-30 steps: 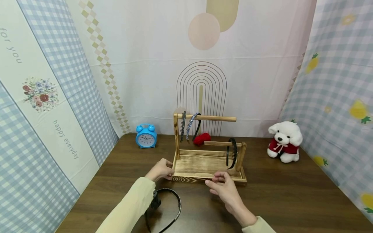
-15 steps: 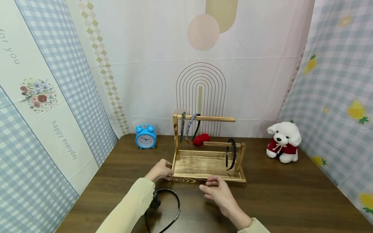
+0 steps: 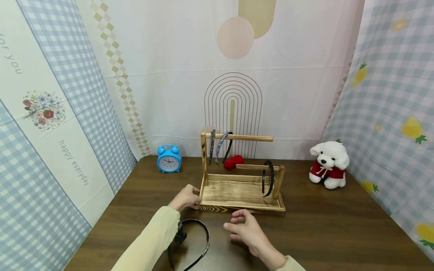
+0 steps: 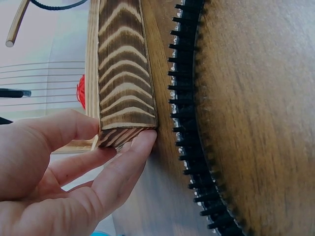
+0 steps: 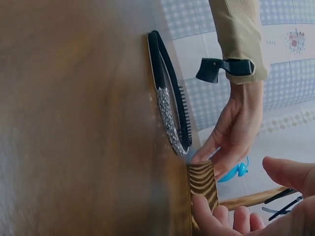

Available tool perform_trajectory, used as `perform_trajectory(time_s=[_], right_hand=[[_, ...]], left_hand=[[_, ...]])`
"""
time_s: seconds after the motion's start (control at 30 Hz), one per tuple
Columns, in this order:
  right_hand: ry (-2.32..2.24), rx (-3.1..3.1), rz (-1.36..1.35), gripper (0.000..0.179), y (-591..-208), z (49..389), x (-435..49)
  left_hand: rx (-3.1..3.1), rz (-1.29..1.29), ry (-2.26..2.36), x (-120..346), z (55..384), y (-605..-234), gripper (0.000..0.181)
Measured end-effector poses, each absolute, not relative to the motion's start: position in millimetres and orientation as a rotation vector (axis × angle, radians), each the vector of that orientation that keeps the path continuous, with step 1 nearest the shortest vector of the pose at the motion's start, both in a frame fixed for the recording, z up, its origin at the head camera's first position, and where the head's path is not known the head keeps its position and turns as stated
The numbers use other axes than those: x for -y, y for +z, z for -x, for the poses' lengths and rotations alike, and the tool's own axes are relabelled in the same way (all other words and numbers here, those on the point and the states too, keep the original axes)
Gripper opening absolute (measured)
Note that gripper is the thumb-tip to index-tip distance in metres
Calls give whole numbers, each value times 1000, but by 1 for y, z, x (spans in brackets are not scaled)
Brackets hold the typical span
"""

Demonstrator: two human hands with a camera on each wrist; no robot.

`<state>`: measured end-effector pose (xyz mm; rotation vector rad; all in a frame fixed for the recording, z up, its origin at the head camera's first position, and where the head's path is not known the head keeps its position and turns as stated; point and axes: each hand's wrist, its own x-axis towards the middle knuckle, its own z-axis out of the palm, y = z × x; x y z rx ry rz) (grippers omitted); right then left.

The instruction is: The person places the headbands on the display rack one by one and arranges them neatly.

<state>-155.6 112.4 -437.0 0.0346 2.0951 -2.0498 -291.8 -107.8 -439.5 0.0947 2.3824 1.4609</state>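
Note:
A wooden headband rack with a tray base stands mid-table. My left hand grips the front left corner of its base; the left wrist view shows thumb and fingers around the striped wood end. My right hand hovers in front of the base, fingers slightly bent and holding nothing. On the table beside my left forearm lies a toothed black headband; its silver glitter shows in the right wrist view. A dark headband and a blue glittery headband hang from the upper bar.
A black toothed headband hangs on the rack's lower bar. Behind the rack sits a red bundle. A blue alarm clock stands back left, and a white plush dog sits back right.
My right hand has moved left and toward me, away from the rack's front edge. The left hand stays at the rack's corner.

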Motion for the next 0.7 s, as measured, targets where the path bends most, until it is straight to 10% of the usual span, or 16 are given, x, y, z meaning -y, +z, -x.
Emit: perform_trajectory(time_s=[0.7], right_hand=[[-1857, -1986, 50, 43, -438, 148, -81]], left_hand=[[-2412, -83, 1443, 106, 288, -437, 49]])
